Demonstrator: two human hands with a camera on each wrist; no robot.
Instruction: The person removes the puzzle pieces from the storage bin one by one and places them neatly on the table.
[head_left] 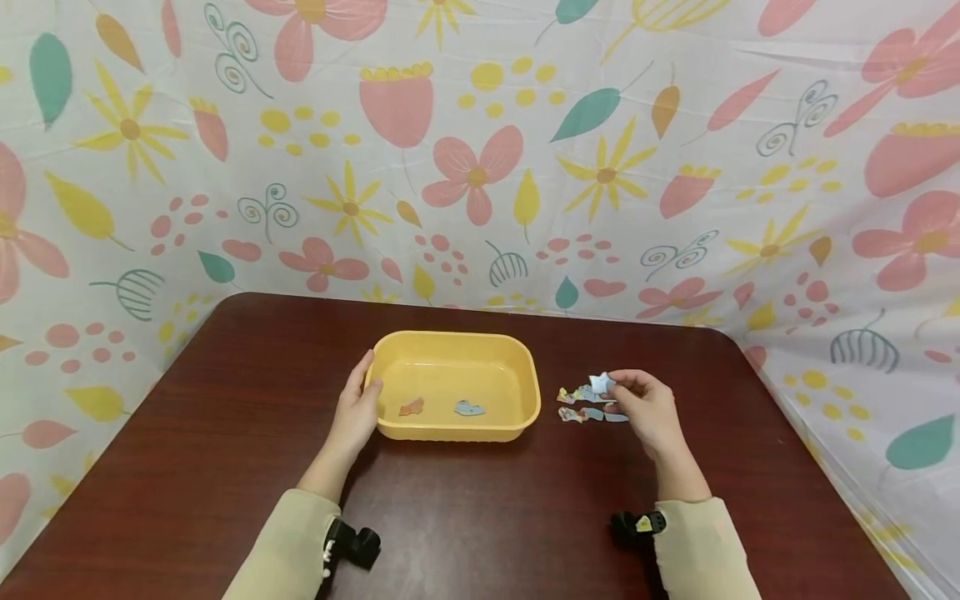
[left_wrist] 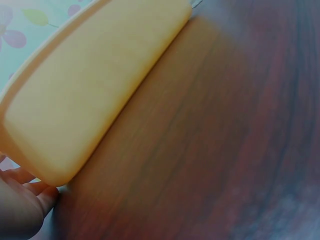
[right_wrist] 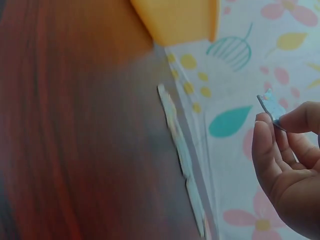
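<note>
A yellow plastic tub [head_left: 453, 433] stands on the table, and my left hand [head_left: 357, 404] holds its left side, thumb over the rim and fingers along the outer wall. Inside lie an orange-brown puzzle piece [head_left: 412, 407] and a blue-grey puzzle piece [head_left: 470, 407]. Right of the tub, my right hand [head_left: 648, 408] pinches a small pale blue puzzle piece [right_wrist: 272, 107] between thumb and fingers, raised above the table. Beneath it are two rows of colourful joined puzzle pieces [head_left: 572, 414], their right ends partly hidden by the hand.
The dark reddish-brown table [head_left: 480, 517] has rounded far corners. Behind it hangs a white cloth [head_left: 465, 100] printed with flowers and leaves, which also runs along both sides. A black wrist camera [head_left: 352, 543] sits on the left sleeve, another wrist camera [head_left: 636, 527] on the right.
</note>
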